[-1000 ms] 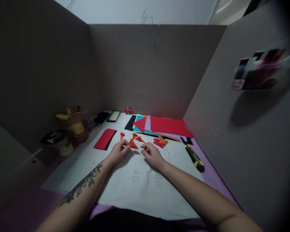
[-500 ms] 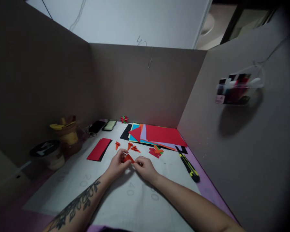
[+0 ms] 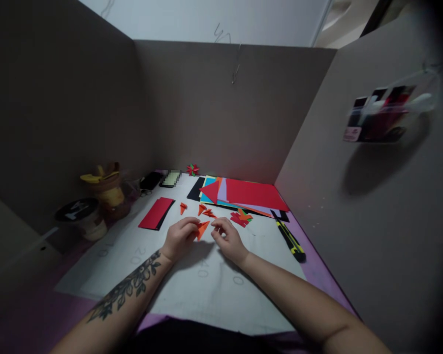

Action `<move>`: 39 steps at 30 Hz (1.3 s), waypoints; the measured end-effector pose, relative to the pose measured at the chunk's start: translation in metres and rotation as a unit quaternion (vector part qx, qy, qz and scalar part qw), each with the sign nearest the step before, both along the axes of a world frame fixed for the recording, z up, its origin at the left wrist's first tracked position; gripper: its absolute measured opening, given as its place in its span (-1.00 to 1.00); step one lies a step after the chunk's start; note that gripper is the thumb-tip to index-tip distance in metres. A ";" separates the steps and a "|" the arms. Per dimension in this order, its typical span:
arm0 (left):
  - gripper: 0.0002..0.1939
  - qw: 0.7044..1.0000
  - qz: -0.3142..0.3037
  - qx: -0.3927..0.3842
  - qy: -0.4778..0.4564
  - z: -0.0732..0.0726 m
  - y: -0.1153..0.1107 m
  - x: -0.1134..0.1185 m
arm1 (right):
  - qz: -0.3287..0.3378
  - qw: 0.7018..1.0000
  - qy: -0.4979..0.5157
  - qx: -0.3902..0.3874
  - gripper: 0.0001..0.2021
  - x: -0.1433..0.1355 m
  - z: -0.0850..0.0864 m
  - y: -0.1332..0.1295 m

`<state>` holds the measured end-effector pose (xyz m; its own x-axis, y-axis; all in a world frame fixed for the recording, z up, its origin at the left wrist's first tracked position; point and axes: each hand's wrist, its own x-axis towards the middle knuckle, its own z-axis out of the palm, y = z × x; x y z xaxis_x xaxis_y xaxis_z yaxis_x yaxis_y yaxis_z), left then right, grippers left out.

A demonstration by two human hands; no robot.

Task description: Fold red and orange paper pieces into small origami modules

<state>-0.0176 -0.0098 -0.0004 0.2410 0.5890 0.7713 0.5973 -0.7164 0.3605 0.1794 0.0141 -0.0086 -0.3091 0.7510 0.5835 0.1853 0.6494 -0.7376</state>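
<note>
Between the fingers of my left hand point(image 3: 180, 238) is a folded orange paper piece point(image 3: 203, 230), its pointed part facing down and right. My right hand point(image 3: 229, 240) is just right of that piece, fingers curled but apart, with nothing seen in them. Beyond the hands lie small folded orange pieces point(image 3: 183, 208), several in all. A little heap of red, orange and green paper pieces point(image 3: 240, 218) rests behind my right hand.
Red sheets point(image 3: 157, 213) lie at left. Large coloured sheets point(image 3: 258, 194) are stacked at the back, beside a yellow-black cutter point(image 3: 291, 241). A lidded tub point(image 3: 83, 219), pot point(image 3: 107, 191), phone point(image 3: 170, 178) and paper star point(image 3: 193, 170) stand or lie around.
My right hand has let go of the orange piece and moved slightly away from it. The piece has turned in my left hand. The view has shifted, tilting downward.
</note>
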 end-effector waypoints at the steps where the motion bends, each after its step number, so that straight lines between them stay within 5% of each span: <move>1: -0.86 0.999 -0.002 0.020 0.032 0.000 -0.001 0.000 | 0.009 1.000 -0.004 0.012 -0.78 0.000 0.000 -0.001; 8: -0.82 0.978 -0.001 0.105 0.183 0.004 -0.005 0.004 | 0.029 0.995 -0.058 0.076 -0.82 0.003 -0.003 -0.002; 17: -0.86 0.969 -0.010 0.141 0.202 0.005 -0.005 0.005 | 0.046 0.990 -0.089 0.097 -0.71 0.003 -0.002 0.000; 23: -0.86 0.979 -0.016 0.104 0.174 0.002 -0.004 0.004 | 0.064 0.994 -0.083 0.042 -0.83 0.003 -0.001 0.000; 33: -0.86 0.991 -0.012 0.066 0.113 -0.001 -0.004 0.002 | 0.043 0.996 -0.036 0.070 -0.86 0.003 0.000 0.002; 39: -0.93 0.993 0.007 -0.113 -0.026 -0.004 -0.002 0.009 | 0.038 0.996 -0.027 0.080 -0.83 0.003 -0.003 0.005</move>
<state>-0.0088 -0.0117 -0.0048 0.1957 0.7519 0.6296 0.5830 -0.6054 0.5419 0.1827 0.0192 -0.0117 -0.3960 0.6228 0.6748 0.1675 0.7715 -0.6138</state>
